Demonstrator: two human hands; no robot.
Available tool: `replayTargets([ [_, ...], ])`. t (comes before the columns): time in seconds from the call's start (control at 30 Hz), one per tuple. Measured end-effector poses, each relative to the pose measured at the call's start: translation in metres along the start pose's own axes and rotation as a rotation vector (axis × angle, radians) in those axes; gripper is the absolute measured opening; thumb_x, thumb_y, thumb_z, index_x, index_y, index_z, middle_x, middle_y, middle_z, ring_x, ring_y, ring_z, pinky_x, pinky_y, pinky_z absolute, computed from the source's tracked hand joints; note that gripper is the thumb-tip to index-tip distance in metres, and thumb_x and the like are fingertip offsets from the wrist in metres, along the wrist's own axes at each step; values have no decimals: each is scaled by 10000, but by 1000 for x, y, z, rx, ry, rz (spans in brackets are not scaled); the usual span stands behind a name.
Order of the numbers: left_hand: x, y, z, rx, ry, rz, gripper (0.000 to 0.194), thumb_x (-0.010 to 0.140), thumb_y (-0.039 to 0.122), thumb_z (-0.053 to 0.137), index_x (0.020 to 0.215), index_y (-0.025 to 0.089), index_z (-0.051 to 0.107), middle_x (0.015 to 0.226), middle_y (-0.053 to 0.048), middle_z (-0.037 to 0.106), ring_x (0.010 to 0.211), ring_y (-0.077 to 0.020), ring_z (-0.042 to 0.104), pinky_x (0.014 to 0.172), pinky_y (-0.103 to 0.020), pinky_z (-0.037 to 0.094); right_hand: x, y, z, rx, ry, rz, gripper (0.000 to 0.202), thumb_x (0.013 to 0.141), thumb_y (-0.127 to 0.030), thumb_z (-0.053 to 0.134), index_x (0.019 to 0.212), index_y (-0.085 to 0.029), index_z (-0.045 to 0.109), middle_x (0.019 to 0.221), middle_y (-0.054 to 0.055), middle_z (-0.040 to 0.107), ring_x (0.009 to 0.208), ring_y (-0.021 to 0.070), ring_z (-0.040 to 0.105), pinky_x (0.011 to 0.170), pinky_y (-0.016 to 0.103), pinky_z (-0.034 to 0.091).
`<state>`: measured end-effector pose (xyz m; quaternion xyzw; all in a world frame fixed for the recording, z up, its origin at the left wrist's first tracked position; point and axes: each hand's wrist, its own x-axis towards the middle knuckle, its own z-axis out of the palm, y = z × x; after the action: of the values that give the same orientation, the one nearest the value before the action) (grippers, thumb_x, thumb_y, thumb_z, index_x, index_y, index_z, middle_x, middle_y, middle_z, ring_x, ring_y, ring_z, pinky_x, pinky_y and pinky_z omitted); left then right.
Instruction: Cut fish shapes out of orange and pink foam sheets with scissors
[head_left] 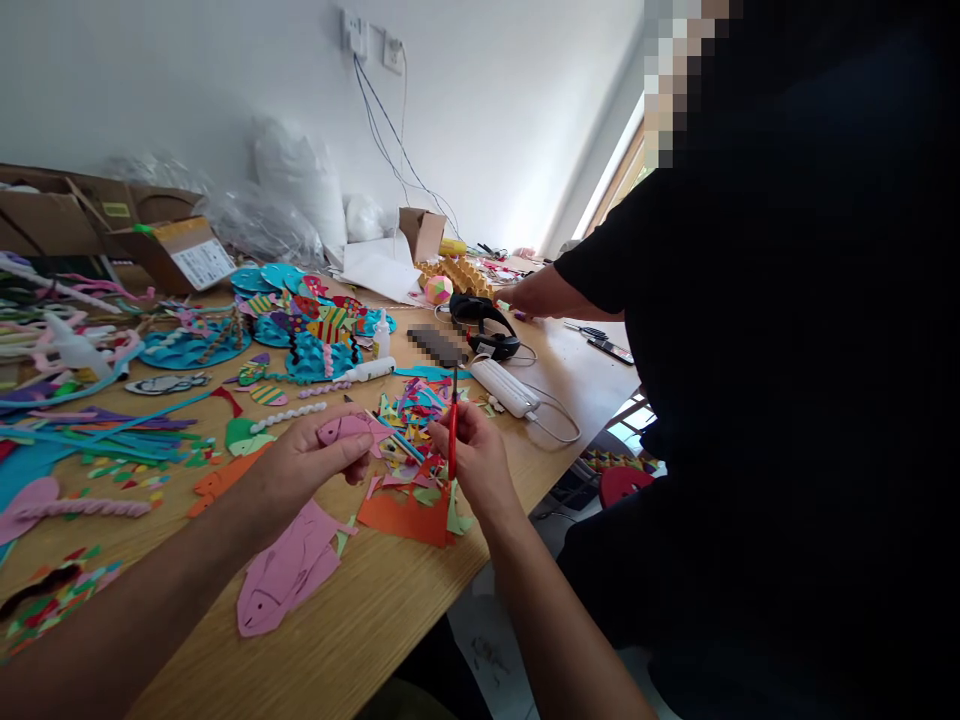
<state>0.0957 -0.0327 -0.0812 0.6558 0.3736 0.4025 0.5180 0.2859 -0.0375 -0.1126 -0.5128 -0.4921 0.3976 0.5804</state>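
Between the thumb and fingers of my left hand (326, 452) is a pink paper fish (349, 432), held above the table. My right hand (476, 452) grips red-handled scissors (453, 425), their blades pointing up and away from me. The scissors are to the right of the fish, apart from it. Below my hands lie a pink paper sheet (289, 570) with a fish drawn on it and an orange paper piece (409, 515). Coloured paper scraps (420, 400) are heaped just beyond my hands.
A person in black (787, 400) stands close on the right, one arm (555, 290) reaching over the table. Beyond my hands are a white power strip (504, 387), a black headset (491, 328) and glue bottles (381, 336). Blue paper crafts (322, 362) and cardboard boxes (176, 250) stand at left.
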Motion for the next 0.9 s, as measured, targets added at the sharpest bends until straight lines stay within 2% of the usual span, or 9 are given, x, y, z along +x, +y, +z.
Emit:
replayTargets([
  [0.1, 0, -1, -2, -37, -42, -25, 172, 775, 248, 576, 612, 203, 604, 604, 37, 563, 563, -118, 505, 554, -238, 423, 4, 5, -8, -56, 41, -23, 136, 655, -213, 656, 698, -216, 527, 638, -42, 544, 575, 132, 466, 518, 241, 354],
  [0.17, -1, 1, -3, -30, -41, -37, 155, 761, 246, 593, 615, 203, 622, 606, 37, 572, 559, -114, 509, 556, -235, 426, 1, -1, -8, -40, 21, -20, 147, 651, -212, 668, 708, -214, 533, 653, -41, 554, 579, 133, 473, 538, 249, 371],
  [0.27, -1, 5, -4, -24, -30, -65, 144, 718, 260, 619, 588, 204, 636, 575, 35, 577, 542, -119, 514, 541, -237, 428, -8, -20, -1, 60, -77, -3, 194, 659, -270, 709, 725, -208, 538, 691, -33, 586, 622, 141, 522, 597, 267, 416],
  [0.4, 0, 10, -5, 27, -71, -99, 141, 682, 293, 628, 572, 207, 650, 533, 29, 585, 522, -133, 517, 525, -248, 427, -16, -42, 10, 107, -245, 45, 201, 665, -287, 727, 752, -191, 574, 731, -23, 615, 636, 130, 523, 585, 254, 412],
  [0.5, 1, 12, -7, 104, -108, -102, 175, 688, 305, 616, 540, 211, 613, 509, 34, 564, 515, -137, 504, 512, -250, 406, -16, -46, 15, 121, -338, 71, 234, 625, -254, 762, 704, -197, 549, 650, -55, 563, 590, 118, 497, 557, 243, 401],
  [0.57, 1, 12, -8, 136, -128, -111, 204, 701, 305, 611, 523, 209, 580, 501, 38, 543, 516, -136, 491, 510, -248, 393, -15, -46, 18, 128, -354, 67, 253, 607, -230, 771, 677, -200, 530, 624, -67, 536, 570, 111, 479, 537, 235, 387],
  [0.63, 0, 11, -8, 119, -123, -97, 220, 726, 323, 604, 543, 204, 580, 524, 36, 540, 528, -133, 491, 522, -249, 400, -15, -45, 20, 156, -331, 67, 246, 605, -228, 764, 680, -200, 531, 629, -65, 539, 568, 109, 475, 532, 233, 379],
  [0.77, 0, 8, -4, -14, -8, -30, 234, 793, 396, 565, 674, 199, 605, 624, 28, 558, 581, -134, 515, 558, -254, 439, -19, -42, 27, 245, -180, 73, 240, 616, -253, 750, 716, -204, 538, 653, -56, 556, 566, 111, 479, 535, 239, 378],
  [0.9, 0, 7, 4, 24, 108, -36, 198, 725, 377, 610, 661, 192, 585, 577, 41, 540, 558, -134, 501, 543, -260, 420, -23, -37, 38, 319, -100, 69, 259, 621, -284, 756, 718, -204, 530, 641, -52, 553, 555, 111, 474, 529, 238, 379],
])
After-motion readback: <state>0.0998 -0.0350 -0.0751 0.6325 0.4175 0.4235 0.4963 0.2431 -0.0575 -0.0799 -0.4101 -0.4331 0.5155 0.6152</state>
